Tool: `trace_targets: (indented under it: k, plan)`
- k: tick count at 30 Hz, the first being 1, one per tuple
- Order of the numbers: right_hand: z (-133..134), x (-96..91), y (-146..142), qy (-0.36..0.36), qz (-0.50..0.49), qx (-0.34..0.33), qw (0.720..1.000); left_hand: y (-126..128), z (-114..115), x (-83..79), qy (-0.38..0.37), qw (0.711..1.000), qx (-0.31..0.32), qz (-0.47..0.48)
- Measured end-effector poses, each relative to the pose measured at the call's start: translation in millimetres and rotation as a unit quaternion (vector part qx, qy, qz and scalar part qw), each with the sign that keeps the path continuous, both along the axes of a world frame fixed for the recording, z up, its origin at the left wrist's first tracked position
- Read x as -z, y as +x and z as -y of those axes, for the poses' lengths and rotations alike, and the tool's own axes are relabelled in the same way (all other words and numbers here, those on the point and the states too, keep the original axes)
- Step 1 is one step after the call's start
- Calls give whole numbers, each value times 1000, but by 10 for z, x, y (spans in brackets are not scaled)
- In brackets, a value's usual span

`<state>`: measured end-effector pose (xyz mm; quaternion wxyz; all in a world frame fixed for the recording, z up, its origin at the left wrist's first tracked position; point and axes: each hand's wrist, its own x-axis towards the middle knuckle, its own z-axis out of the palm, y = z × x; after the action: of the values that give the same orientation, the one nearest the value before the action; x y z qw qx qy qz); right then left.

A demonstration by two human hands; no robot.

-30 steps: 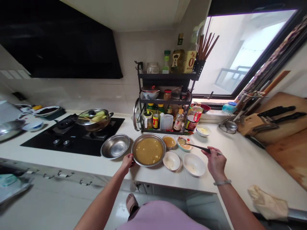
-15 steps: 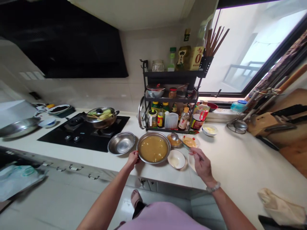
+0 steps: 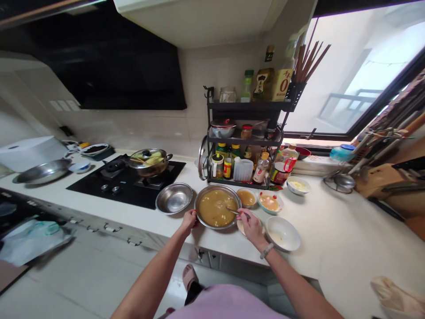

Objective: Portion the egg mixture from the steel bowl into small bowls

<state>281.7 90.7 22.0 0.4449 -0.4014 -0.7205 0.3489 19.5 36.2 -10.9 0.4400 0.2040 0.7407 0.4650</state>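
A wide metal basin [image 3: 195, 204] of murky brown liquid with pale bits stands on the counter in the middle of the head view. My left hand [image 3: 189, 219] is closed at the basin's left rim. My right hand [image 3: 251, 225] grips the handle of a metal spoon [image 3: 233, 211], whose scoop end is down in the liquid and hidden. Just right of the basin are a small bowl of orange-brown liquid [image 3: 247, 198] and a bowl of pinkish-orange sauce with red pieces [image 3: 269, 202]. Beneath my right hand is a pale bowl [image 3: 242, 227], partly covered.
A metal bowl [image 3: 174, 198] sits left of the basin, and a white bowl [image 3: 284, 233] lies right of my right hand. Behind stand a black spice rack [image 3: 245, 106] and a lidded pan [image 3: 149, 162] on the stove [image 3: 96, 180]. Knives [image 3: 410, 165] are at the right.
My right hand has moved left with the spoon, from over the small bowls into the basin's liquid. My left hand stays at the rim. The camera view has shifted slightly.
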Motion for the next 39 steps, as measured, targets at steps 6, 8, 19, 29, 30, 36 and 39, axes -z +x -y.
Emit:
trace_targets:
  k: [6,8,19,29,30,36,39]
  plan:
    - [-59,52,48,-164,-180,78,967,-11,-10,10,-2,1000,1,3]
    - [-79,29,82,-186,-239,92,948,-13,-13,18,-2,1000,1,3]
    - [-80,-272,252,-249,-368,146,884,-19,-12,57,-1,1000,-5,7]
    - [-188,-492,611,-203,-403,199,870,-12,-2,43,4,1000,-10,15]
    - [-213,-503,673,-200,-406,209,867,-12,2,43,8,1000,-10,16]
    - [-384,-506,1094,-147,-415,274,855,-12,10,72,24,999,-11,18]
    - [-431,-471,1280,-112,-375,303,869,-18,14,92,27,999,-13,19]
